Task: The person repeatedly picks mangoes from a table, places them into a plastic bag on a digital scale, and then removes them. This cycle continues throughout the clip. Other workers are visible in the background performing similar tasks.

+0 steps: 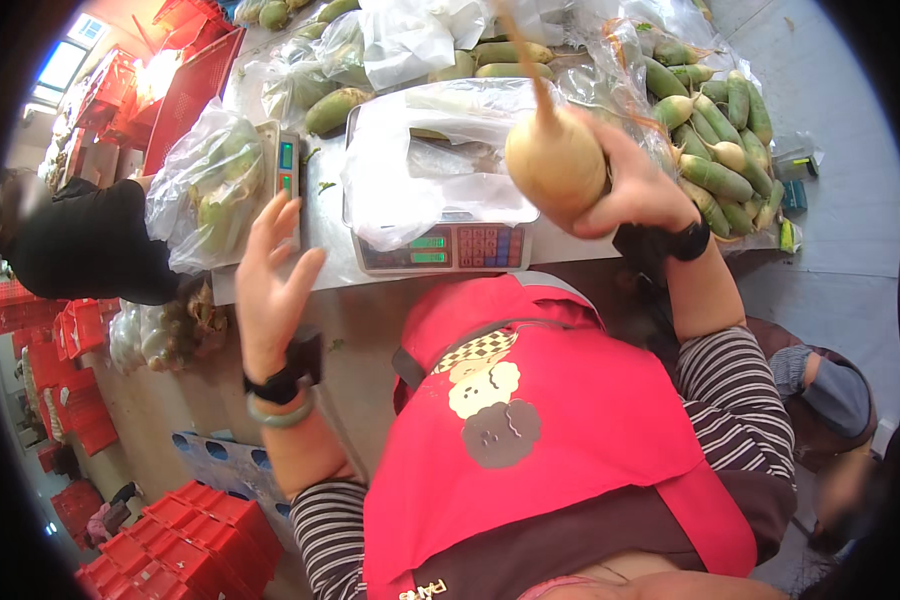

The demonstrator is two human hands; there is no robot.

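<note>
Raised above the table's edge, my right hand (637,180) grips a large radish (556,165), its pale end and long thin root towards the camera. My left hand (274,277) is empty with fingers apart, just in front of a small digital scale (289,161) at the left. Between my hands stands a larger digital scale (442,251) with lit displays and a keypad. A white plastic bag (386,176) lies spread over its pan, its opening facing up. Part of a green radish shows at the bag's far side; how much the bag holds is unclear.
Loose green radishes (720,150) are heaped at the right. More bagged radishes (337,56) lie at the back. A filled clear bag (214,176) rests by the small scale, beside a person in black (97,240). Red crates (187,540) stand on the floor at lower left.
</note>
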